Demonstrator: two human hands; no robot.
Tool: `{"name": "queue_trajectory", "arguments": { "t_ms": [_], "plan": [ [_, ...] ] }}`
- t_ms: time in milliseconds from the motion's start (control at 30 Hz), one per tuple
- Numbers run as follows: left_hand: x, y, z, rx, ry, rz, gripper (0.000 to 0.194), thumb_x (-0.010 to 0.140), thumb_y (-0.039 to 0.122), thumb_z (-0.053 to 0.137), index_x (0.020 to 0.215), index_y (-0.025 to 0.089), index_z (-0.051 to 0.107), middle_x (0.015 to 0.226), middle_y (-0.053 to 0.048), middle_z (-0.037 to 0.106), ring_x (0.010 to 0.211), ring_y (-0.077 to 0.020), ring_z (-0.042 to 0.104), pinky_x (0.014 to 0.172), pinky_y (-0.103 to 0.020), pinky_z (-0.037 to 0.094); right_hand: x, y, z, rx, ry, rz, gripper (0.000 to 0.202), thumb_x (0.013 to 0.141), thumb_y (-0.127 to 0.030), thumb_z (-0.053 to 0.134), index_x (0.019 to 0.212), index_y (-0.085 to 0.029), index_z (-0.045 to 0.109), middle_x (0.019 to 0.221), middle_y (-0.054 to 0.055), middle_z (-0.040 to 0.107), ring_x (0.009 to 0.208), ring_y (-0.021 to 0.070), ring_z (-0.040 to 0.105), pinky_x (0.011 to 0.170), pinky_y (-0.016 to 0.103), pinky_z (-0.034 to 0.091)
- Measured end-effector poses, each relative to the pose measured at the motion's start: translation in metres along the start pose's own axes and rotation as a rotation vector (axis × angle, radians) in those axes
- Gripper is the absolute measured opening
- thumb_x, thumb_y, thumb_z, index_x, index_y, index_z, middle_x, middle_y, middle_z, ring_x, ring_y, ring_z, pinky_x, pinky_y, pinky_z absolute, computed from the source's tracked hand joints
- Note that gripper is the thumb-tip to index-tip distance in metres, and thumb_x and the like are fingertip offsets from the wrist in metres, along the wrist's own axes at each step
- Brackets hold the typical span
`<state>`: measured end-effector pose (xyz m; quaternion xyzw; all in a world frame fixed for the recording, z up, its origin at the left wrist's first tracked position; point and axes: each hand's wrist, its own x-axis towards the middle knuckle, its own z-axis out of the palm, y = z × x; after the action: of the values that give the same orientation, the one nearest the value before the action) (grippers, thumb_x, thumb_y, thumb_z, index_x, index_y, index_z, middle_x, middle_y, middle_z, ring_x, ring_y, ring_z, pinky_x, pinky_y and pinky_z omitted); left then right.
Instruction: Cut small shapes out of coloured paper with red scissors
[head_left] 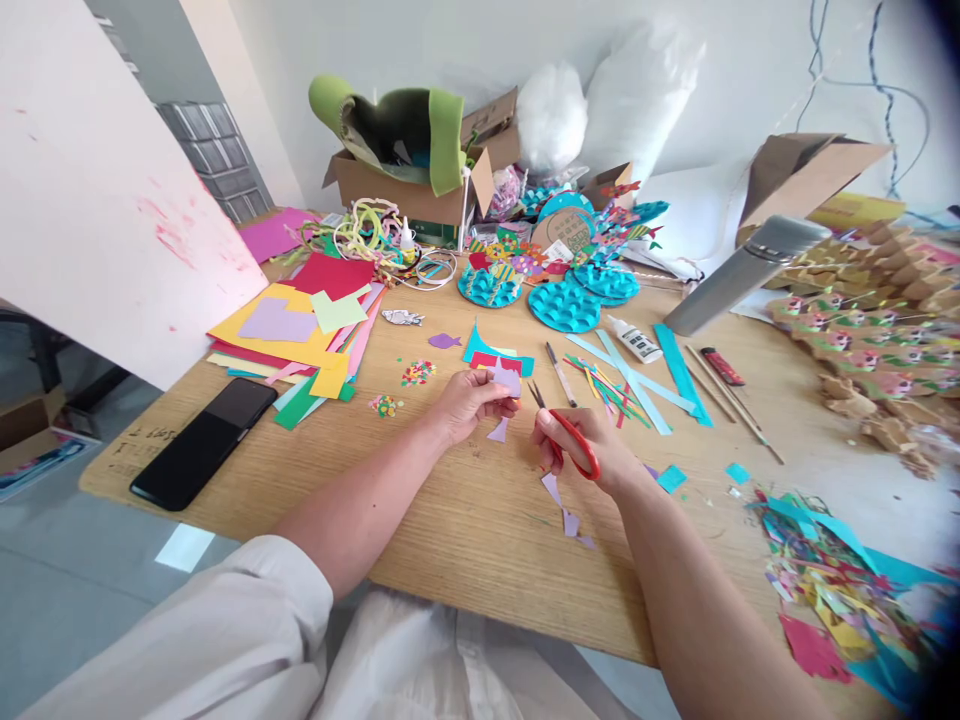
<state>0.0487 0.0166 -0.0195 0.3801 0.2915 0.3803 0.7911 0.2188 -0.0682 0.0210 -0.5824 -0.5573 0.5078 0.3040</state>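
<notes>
My left hand (pixel 475 404) pinches a small piece of purple paper (pixel 507 378) over the middle of the table. In my right hand (pixel 589 443) is a pair of scissors (pixel 574 440) with red handles, the dark blades pointing up and left towards the paper, apart from it. Purple paper scraps (pixel 571 523) lie below my right hand. Just behind the left hand are blue paper (pixel 480 347) and red paper pieces. A purple fish cutout (pixel 445 341) lies further left, near piles of tiny coloured paper bits (pixel 418 373).
Coloured paper sheets (pixel 225 330) and a black phone (pixel 206 440) lie at the left. Blue round craft bases (pixel 564 306) stand at the back. A pen (pixel 561 372), glue bottle (pixel 636 340), grey flask (pixel 742 275) and scrap heap (pixel 840 590) occupy the right.
</notes>
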Motion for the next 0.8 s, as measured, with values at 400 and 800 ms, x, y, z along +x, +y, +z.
{"name": "queue_trajectory", "arguments": {
  "t_ms": [400, 800],
  "plan": [
    [0.001, 0.002, -0.002, -0.024, -0.006, -0.059, 0.025, 0.059, 0.022, 0.079, 0.075, 0.008, 0.065, 0.069, -0.007, 0.069, 0.06, -0.0155, 0.067, 0.062, -0.028, 0.053, 0.0, 0.002, 0.004, -0.03, -0.104, 0.053, 0.051, 0.078, -0.063, 0.064, 0.057, -0.017, 0.053, 0.046, 0.001, 0.06, 0.037, 0.0103, 0.052, 0.038, 0.02, 0.035],
    [-0.004, -0.004, 0.011, -0.129, 0.03, -0.013, 0.022, 0.059, 0.021, 0.079, 0.067, 0.012, 0.061, 0.067, -0.005, 0.069, 0.062, -0.0133, 0.065, 0.067, -0.028, 0.051, 0.005, 0.004, 0.02, 0.072, 0.032, 0.068, 0.056, 0.073, -0.071, 0.063, 0.062, -0.017, 0.055, 0.048, 0.002, 0.061, 0.04, 0.0121, 0.056, 0.04, 0.022, 0.043]
  ]
}}
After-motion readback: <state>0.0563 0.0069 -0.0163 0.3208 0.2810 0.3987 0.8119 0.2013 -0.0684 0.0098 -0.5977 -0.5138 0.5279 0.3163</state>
